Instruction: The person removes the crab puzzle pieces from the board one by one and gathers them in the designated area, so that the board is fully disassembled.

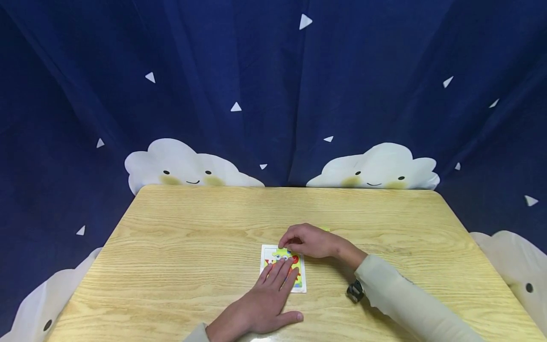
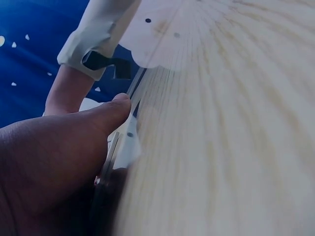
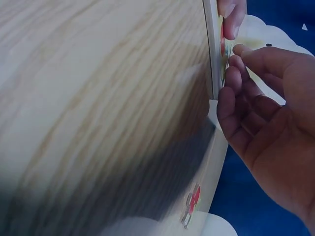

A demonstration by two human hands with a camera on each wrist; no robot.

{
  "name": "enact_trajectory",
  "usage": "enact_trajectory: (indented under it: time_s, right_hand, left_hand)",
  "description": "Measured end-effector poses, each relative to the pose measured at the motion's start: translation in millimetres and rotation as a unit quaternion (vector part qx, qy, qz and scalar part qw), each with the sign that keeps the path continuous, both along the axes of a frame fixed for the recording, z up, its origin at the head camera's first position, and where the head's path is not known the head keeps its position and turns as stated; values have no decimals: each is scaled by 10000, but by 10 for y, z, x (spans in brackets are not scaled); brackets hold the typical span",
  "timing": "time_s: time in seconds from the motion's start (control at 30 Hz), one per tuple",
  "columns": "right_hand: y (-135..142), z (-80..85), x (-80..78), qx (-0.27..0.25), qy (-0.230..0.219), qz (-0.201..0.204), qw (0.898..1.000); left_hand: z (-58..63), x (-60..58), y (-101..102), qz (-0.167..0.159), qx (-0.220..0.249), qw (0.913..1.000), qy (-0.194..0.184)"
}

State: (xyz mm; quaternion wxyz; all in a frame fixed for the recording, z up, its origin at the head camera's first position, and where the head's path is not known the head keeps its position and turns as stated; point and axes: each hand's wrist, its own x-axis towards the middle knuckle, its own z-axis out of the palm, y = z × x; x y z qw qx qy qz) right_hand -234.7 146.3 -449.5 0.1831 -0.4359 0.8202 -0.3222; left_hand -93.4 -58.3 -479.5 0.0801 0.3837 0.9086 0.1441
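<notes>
A small picture puzzle with a white-framed board [image 1: 302,288] and a yellow, red and blue cartoon picture lies on the table. My left hand [image 1: 267,306] rests flat over its lower part, fingers straight and thumb out to the side. At the board's upper edge my right hand [image 1: 314,241] bends over a yellow-green puzzle piece [image 1: 282,252], thumb and fingertips pinching at its top. In the right wrist view the board [image 3: 211,49] appears edge-on beside the curled right fingers [image 3: 234,78]. The left palm and fingers hide much of the picture.
A loose red-and-white piece [image 3: 193,202] lies on the wooden table [image 1: 192,237] beyond the right hand. A bit of yellow-green [image 1: 325,229] shows behind the right wrist. A dark wrist device [image 1: 355,291] hangs under the right sleeve. A blue curtain [image 1: 273,95] borders the table.
</notes>
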Motion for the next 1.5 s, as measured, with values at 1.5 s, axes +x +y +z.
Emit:
enact_trajectory:
  time_s: [1.5]
  right_hand:
    - [-54,-12,14,-194,-708,-356,9967]
  left_hand:
    - [-24,2,-7,-7,35,10000,91]
